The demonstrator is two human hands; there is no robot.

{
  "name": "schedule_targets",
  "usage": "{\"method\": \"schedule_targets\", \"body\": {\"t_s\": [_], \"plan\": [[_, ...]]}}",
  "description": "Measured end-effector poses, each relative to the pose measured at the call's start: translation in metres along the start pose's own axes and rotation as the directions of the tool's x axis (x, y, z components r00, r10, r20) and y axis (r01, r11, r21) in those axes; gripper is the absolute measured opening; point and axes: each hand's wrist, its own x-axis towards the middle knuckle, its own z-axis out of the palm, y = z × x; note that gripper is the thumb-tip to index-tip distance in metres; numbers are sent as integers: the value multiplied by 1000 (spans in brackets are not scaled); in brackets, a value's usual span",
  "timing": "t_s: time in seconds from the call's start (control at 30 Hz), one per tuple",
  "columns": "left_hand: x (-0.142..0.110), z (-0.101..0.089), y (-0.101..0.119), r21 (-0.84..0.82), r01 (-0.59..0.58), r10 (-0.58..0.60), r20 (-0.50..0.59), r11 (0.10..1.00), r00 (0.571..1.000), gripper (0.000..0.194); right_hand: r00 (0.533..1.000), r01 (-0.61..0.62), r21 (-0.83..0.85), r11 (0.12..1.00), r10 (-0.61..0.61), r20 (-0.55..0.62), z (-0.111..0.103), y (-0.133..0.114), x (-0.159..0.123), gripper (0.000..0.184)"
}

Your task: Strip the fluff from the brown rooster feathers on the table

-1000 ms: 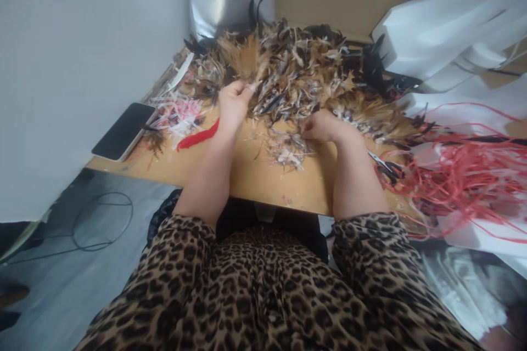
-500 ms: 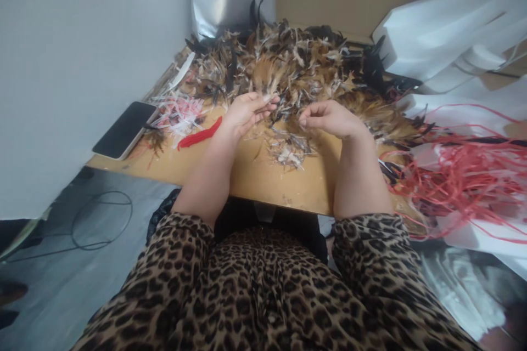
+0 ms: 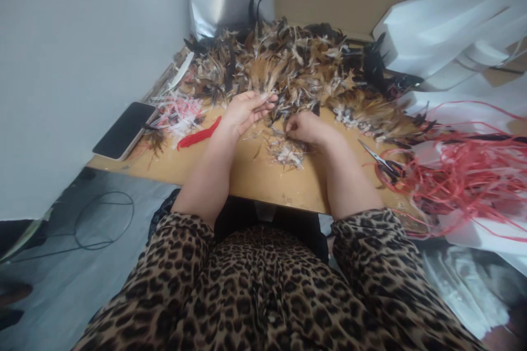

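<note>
Because a fan of brown feathers point(image 3: 262, 73) is held by its base in the left hand point(image 3: 248, 110), with the plumes spread toward the back edge of the bench point(image 3: 275, 189), the neatness of the work seems to rest on that pinch. Thumb and forefinger are brought together at the base, while the other fingers of this hand are loosely curled. The right hand point(image 3: 307, 126) is curled narrow over a small pile of feathers and pale fluff point(image 3: 289, 155), between the fan and the near edge; its fingertips are partly hidden, so whether a feather is gripped there cannot be told.

The step in hand is judged to be the picking of feathers for the fan. For this, each feather is best taken by the quill, so that the barbs are not crushed, and its base should be lined up with those in the pinch. The pinch should be eased only slightly for each addition, or the fan may be splayed. Loose fluff is best left out. Toward the bench's right edge, scissors point(image 3: 381, 159) are laid against tangled red strings point(image 3: 469, 181), where snagging should be avoided.
</note>
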Motion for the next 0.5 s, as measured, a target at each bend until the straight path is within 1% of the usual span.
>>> {"method": "schedule_targets", "body": {"t_s": [0.03, 0.07, 0.1, 0.17, 0.23, 0.3, 0.37, 0.43, 0.5], "plan": [[0, 0, 0, -1, -3, 3, -1, 1000, 1000, 19, 1000, 0, 74, 997, 1, -14, 0, 1, 0, 4], [0, 0, 0, -2, -7, 7, 1, 1000, 1000, 19, 1000, 0, 184, 983, 5, -28, -2, 2, 0, 1], [0, -1, 0, -2, -12, 12, 7, 1000, 1000, 18, 999, -2, 313, 950, 16, -43, -4, 4, -1, 3], [0, -1, 0, -1, -19, 19, 24, 1000, 1000, 16, 996, -12, 561, 828, 57, -62, -10, 9, -4, 11], [0, 0, 1, -3, -16, 16, 27, 1000, 999, 15, 995, -24, 731, 682, 89, -50, -15, 12, -6, 18], [-1, 0, 1, -12, -7, 7, 16, 1000, 1000, 14, 995, -37, 821, 569, 95, -21, -18, 14, -8, 23], [-1, 0, 2, -18, -3, 3, 11, 1000, 1000, 13, 996, -46, 863, 504, 85, 4, -19, 15, -10, 26], [-1, -1, 2, -18, -6, 7, 18, 1000, 1000, 13, 997, -40, 881, 471, 71, 8, -22, 16, -13, 28], [0, -2, 1, -17, -13, 13, 27, 1000, 1000, 12, 999, -27, 884, 467, 43, 8, -24, 18, -16, 29]]}}
